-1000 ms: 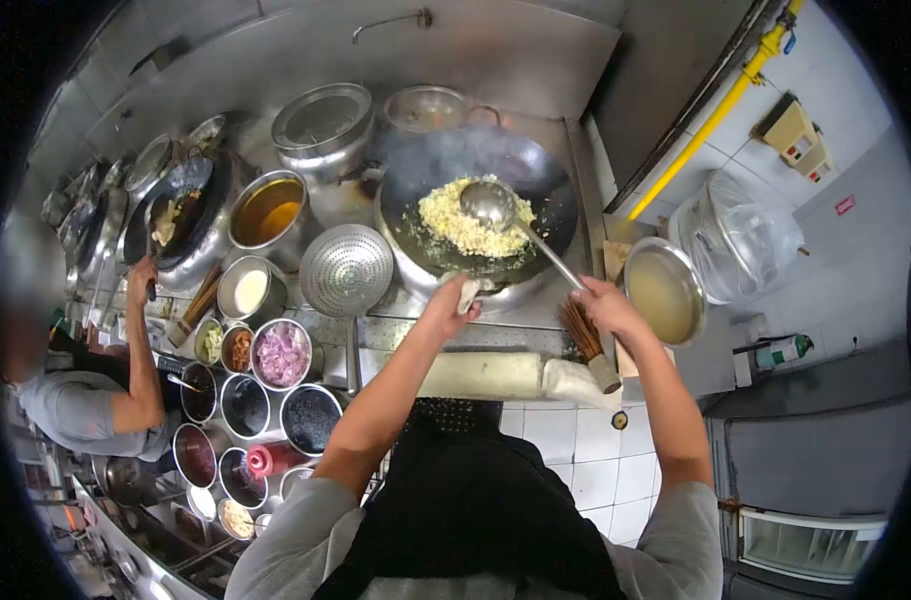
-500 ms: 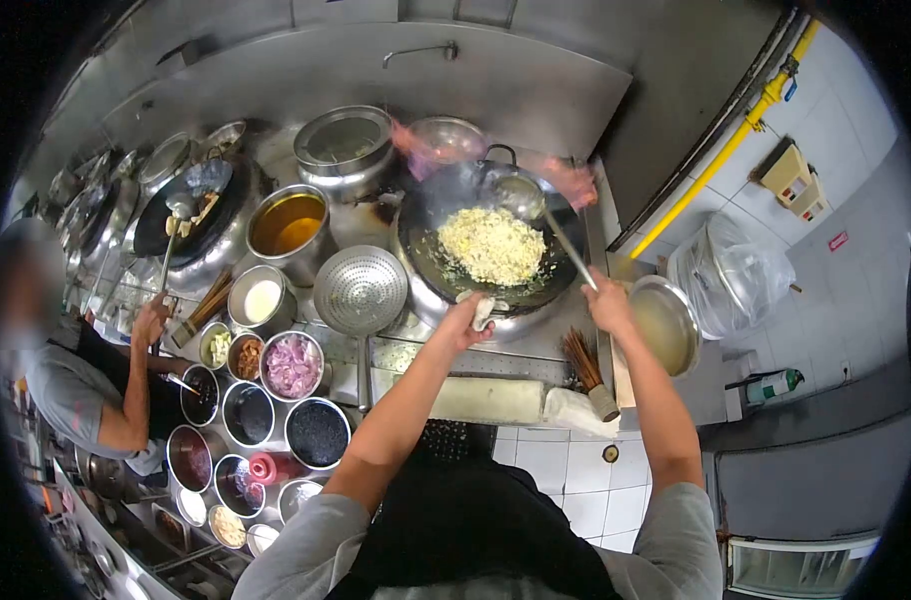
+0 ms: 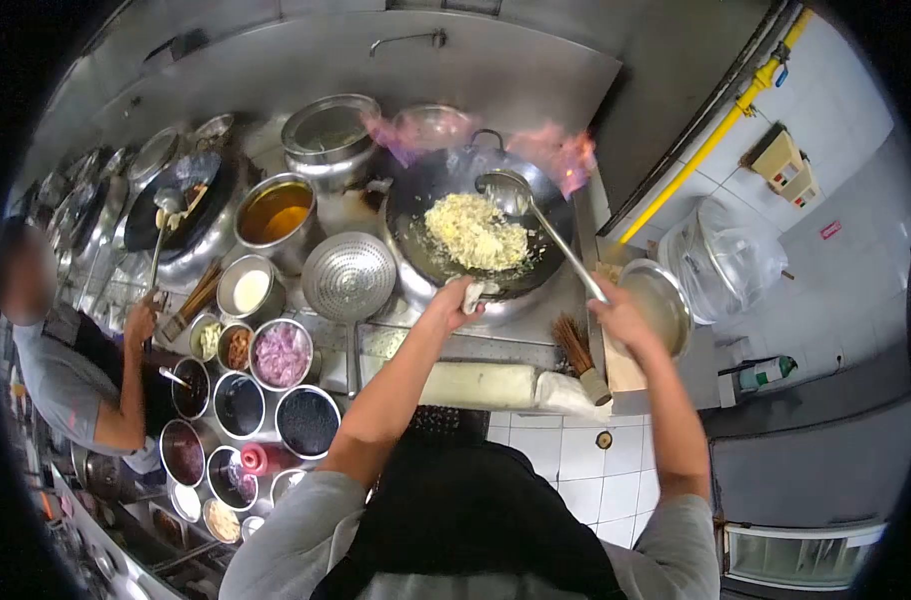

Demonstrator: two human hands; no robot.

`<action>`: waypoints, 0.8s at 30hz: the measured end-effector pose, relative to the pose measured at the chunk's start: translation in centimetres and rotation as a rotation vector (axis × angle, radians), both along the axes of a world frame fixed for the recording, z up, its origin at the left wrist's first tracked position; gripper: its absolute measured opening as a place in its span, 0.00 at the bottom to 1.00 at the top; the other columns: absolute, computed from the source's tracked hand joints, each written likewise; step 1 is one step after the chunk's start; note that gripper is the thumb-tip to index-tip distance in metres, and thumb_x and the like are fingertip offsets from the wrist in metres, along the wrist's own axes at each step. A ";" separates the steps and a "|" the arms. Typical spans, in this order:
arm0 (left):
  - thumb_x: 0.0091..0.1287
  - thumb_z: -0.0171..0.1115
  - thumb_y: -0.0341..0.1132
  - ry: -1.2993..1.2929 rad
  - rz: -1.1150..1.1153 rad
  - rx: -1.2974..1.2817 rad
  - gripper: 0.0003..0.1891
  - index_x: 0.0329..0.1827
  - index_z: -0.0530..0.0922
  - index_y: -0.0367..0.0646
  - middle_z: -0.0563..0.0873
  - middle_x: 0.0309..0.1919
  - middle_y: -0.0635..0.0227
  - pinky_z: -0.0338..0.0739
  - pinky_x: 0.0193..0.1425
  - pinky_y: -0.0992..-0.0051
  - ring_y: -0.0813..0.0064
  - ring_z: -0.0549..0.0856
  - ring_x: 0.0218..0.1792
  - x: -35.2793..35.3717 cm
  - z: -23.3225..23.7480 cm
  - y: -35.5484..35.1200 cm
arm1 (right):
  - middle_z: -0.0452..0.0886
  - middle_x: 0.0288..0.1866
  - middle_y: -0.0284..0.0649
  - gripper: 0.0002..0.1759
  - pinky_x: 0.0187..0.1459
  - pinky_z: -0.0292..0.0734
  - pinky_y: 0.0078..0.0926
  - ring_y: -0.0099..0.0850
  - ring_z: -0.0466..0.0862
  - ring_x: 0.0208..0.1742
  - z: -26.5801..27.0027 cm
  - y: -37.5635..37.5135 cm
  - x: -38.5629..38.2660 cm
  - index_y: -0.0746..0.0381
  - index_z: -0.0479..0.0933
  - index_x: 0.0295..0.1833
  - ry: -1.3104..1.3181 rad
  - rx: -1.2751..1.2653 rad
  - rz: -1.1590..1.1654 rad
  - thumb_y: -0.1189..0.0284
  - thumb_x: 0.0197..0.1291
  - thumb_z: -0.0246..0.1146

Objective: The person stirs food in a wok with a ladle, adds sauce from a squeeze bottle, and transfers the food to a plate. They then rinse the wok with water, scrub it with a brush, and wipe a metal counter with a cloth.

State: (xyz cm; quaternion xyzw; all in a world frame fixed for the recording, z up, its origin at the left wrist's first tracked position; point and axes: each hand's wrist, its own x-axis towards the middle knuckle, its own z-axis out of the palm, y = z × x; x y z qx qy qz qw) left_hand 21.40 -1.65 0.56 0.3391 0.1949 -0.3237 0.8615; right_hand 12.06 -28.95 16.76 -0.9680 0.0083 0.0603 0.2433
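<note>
Fried rice or a similar pale, crumbly food (image 3: 479, 232) with green bits lies in a black wok (image 3: 416, 195) over a lit burner. Folded white cloth (image 3: 479, 292) is pinched in my left hand (image 3: 454, 308) against the wok's near rim; the cloth hides the part of the rim under it. My right hand (image 3: 624, 315) is closed round the handle of a metal ladle (image 3: 566, 247), whose bowl rests inside the wok at the back right of the food. Flames (image 3: 568, 158) rise behind the wok on both sides.
Left of the wok are a perforated strainer (image 3: 350, 275), a pot of amber liquid (image 3: 276, 212) and several ingredient bowls, one with chopped onion (image 3: 282, 354). A bamboo brush (image 3: 581, 362) and a basin (image 3: 658, 310) stand right. A co-worker (image 3: 66, 370) stirs another wok (image 3: 181, 205).
My right hand has drawn the ladle slightly back toward me and right. The food has shifted in the wok, and the flames at the right have grown. The view has moved a little.
</note>
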 end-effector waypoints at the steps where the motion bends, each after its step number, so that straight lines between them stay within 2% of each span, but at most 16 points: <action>1: 0.68 0.49 0.35 -0.013 -0.009 -0.003 0.07 0.44 0.69 0.44 0.79 0.35 0.61 0.75 0.24 0.71 0.66 0.77 0.32 -0.2 -0.1 0.1 | 0.81 0.43 0.52 0.28 0.46 0.75 0.35 0.44 0.82 0.39 5.2 1.6 -1.5 0.53 0.65 0.67 0.228 0.072 -0.052 0.66 0.60 0.58; 3: 0.68 0.49 0.36 -0.001 0.014 0.026 0.08 0.45 0.69 0.43 0.79 0.34 0.60 0.75 0.23 0.70 0.66 0.78 0.32 -2.1 1.1 0.5 | 0.81 0.48 0.50 0.28 0.49 0.73 0.30 0.38 0.81 0.46 6.2 -2.0 -2.5 0.53 0.65 0.67 0.144 0.001 0.190 0.65 0.60 0.58; 4: 0.69 0.49 0.36 0.001 -0.004 -0.017 0.08 0.45 0.69 0.43 0.79 0.34 0.61 0.75 0.23 0.71 0.67 0.78 0.31 -3.4 1.2 1.2 | 0.81 0.48 0.50 0.28 0.49 0.73 0.30 0.38 0.81 0.46 7.4 -2.6 -3.5 0.53 0.65 0.67 0.143 0.004 0.187 0.65 0.60 0.58; 5: 0.69 0.49 0.37 -0.001 -0.016 -0.059 0.08 0.44 0.70 0.43 0.79 0.34 0.61 0.75 0.23 0.71 0.67 0.78 0.30 -4.6 1.7 1.9 | 0.79 0.50 0.50 0.27 0.51 0.72 0.30 0.38 0.80 0.49 9.1 -2.8 -4.6 0.53 0.65 0.67 0.208 -0.081 0.274 0.66 0.61 0.58; 6: 0.69 0.49 0.37 -0.044 -0.023 -0.116 0.08 0.43 0.70 0.42 0.79 0.34 0.61 0.74 0.22 0.72 0.68 0.78 0.28 -6.4 4.6 2.5 | 0.78 0.53 0.50 0.26 0.53 0.70 0.30 0.38 0.79 0.52 10.0 -2.8 -4.7 0.54 0.66 0.66 0.272 -0.165 0.363 0.67 0.61 0.57; 9: 0.68 0.49 0.39 0.068 0.071 -0.007 0.09 0.43 0.69 0.43 0.78 0.30 0.60 0.72 0.18 0.74 0.69 0.77 0.24 -5.4 3.6 1.9 | 0.80 0.50 0.48 0.26 0.51 0.71 0.33 0.42 0.79 0.50 6.0 -2.5 -2.3 0.54 0.66 0.66 0.155 -0.189 0.352 0.67 0.62 0.57; 10: 0.68 0.49 0.37 0.007 0.057 -0.087 0.08 0.40 0.70 0.42 0.78 0.28 0.61 0.72 0.18 0.74 0.70 0.76 0.22 -4.8 0.9 1.1 | 0.80 0.45 0.53 0.26 0.48 0.73 0.37 0.48 0.80 0.47 2.3 -2.3 -1.4 0.54 0.66 0.66 0.076 -0.111 0.289 0.67 0.62 0.57; 11: 0.68 0.49 0.34 -0.023 0.068 0.015 0.06 0.38 0.70 0.41 0.79 0.28 0.61 0.73 0.20 0.73 0.69 0.77 0.22 -6.4 0.7 0.3 | 0.80 0.45 0.53 0.26 0.48 0.73 0.37 0.48 0.80 0.47 -0.1 -0.8 -1.7 0.54 0.66 0.66 0.094 -0.111 0.285 0.67 0.62 0.57; 13: 0.66 0.50 0.31 -0.055 0.027 0.043 0.05 0.40 0.71 0.40 0.79 0.30 0.61 0.76 0.24 0.71 0.68 0.79 0.26 -10.8 -3.0 -0.3 | 0.82 0.37 0.50 0.26 0.44 0.74 0.43 0.48 0.81 0.39 -3.1 2.1 -2.9 0.53 0.66 0.66 0.076 -0.418 0.011 0.67 0.60 0.58; 15: 0.65 0.51 0.28 0.082 0.076 0.210 0.05 0.42 0.71 0.39 0.79 0.32 0.61 0.79 0.29 0.68 0.66 0.81 0.30 -15.8 -1.6 0.8 | 0.81 0.33 0.49 0.27 0.42 0.74 0.44 0.48 0.81 0.36 -2.8 1.9 -5.9 0.52 0.66 0.66 0.004 -0.330 0.038 0.67 0.60 0.58; 17: 0.66 0.49 0.28 -0.054 0.018 0.179 0.06 0.44 0.70 0.38 0.79 0.35 0.59 0.81 0.32 0.67 0.66 0.82 0.33 -18.3 -2.8 2.7 | 0.81 0.30 0.48 0.27 0.40 0.74 0.45 0.48 0.80 0.33 -0.7 1.2 -8.7 0.51 0.66 0.66 -0.051 -0.234 0.048 0.66 0.60 0.58; 19: 0.68 0.46 0.30 -0.036 0.029 0.107 0.06 0.44 0.69 0.41 0.80 0.36 0.60 0.81 0.33 0.70 0.68 0.82 0.35 -17.6 1.5 3.7 | 0.81 0.32 0.50 0.27 0.41 0.74 0.44 0.49 0.80 0.34 2.8 -0.3 -10.2 0.50 0.66 0.66 0.134 -0.190 0.199 0.67 0.60 0.58; 21: 0.69 0.45 0.33 0.088 0.051 0.120 0.05 0.43 0.69 0.44 0.79 0.34 0.63 0.79 0.31 0.70 0.69 0.81 0.33 -14.2 5.8 4.2 | 0.81 0.32 0.50 0.27 0.41 0.74 0.44 0.49 0.80 0.34 3.0 -1.9 -8.9 0.49 0.66 0.66 0.093 -0.087 0.298 0.67 0.60 0.58; 22: 0.69 0.45 0.34 0.042 0.031 0.075 0.06 0.42 0.69 0.45 0.79 0.34 0.64 0.78 0.30 0.70 0.70 0.80 0.32 -12.1 5.2 3.9 | 0.81 0.32 0.51 0.27 0.41 0.74 0.44 0.50 0.80 0.35 3.1 -2.3 -7.9 0.49 0.66 0.66 0.049 0.014 0.383 0.67 0.60 0.57; 24: 0.70 0.46 0.36 -0.034 0.005 0.046 0.06 0.40 0.70 0.45 0.79 0.33 0.65 0.75 0.28 0.70 0.70 0.78 0.29 -8.5 2.8 2.6 | 0.80 0.33 0.54 0.26 0.40 0.74 0.44 0.50 0.80 0.34 -0.3 -1.8 -4.3 0.50 0.66 0.66 -0.040 -0.081 0.327 0.68 0.61 0.56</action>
